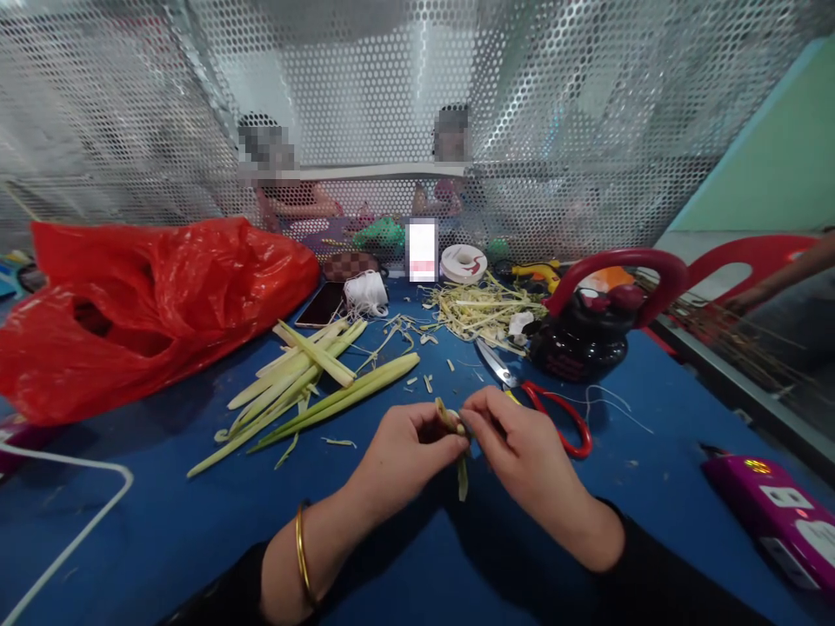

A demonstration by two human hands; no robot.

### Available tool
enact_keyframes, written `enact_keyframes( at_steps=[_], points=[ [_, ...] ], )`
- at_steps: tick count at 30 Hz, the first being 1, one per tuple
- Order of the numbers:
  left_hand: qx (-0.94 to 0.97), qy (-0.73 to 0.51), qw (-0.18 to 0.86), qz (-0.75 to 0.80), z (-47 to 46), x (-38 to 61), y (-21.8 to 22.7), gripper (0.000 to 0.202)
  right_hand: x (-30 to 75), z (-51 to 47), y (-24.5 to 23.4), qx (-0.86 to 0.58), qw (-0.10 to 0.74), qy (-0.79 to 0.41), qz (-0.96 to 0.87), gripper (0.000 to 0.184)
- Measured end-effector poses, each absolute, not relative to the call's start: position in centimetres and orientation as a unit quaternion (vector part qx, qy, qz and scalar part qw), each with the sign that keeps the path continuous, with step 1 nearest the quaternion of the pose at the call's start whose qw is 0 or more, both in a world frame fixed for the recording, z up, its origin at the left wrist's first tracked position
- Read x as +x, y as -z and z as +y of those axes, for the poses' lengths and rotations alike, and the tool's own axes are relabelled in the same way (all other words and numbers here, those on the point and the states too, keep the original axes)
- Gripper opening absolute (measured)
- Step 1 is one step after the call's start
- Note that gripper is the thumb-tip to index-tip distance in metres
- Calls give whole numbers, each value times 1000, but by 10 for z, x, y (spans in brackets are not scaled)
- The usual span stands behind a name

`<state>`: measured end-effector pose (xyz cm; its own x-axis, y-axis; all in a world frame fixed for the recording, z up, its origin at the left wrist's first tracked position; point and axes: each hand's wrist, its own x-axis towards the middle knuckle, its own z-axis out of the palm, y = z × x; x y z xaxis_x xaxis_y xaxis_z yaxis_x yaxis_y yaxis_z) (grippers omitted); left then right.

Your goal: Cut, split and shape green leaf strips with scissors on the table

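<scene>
Near front edge of blue worktop (163, 530), centre: left hand (404, 456) & right hand (522, 452) both pinch a narrow pale-green folded leaf strip (458, 452), fingertips touching. Red-handled steel scissors (554, 413) just behind right hand; long green leaf strips (313, 382) lie towards the left.

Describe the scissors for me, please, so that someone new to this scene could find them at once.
On the blue table, find the black kettle with the red handle. The scissors lie just left of it, behind the right hand, which pinches a leaf strip with the left hand. Unlike the green stalks around, they have red loop handles and metal blades.
</scene>
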<state>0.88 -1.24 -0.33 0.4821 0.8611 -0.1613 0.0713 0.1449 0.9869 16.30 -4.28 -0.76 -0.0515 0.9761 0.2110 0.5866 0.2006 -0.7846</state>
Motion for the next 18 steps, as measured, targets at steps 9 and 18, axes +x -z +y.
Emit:
enact_keyframes(
  at_steps=[9,18],
  points=[
    [807,-352,318,352,-16,3,9,18,163,-33,6,-558,421,-568,-435,18],
    [754,-358,379,399,-16,5,4,11,168,-31,9,-500,405,-664,-380,22]
  ],
)
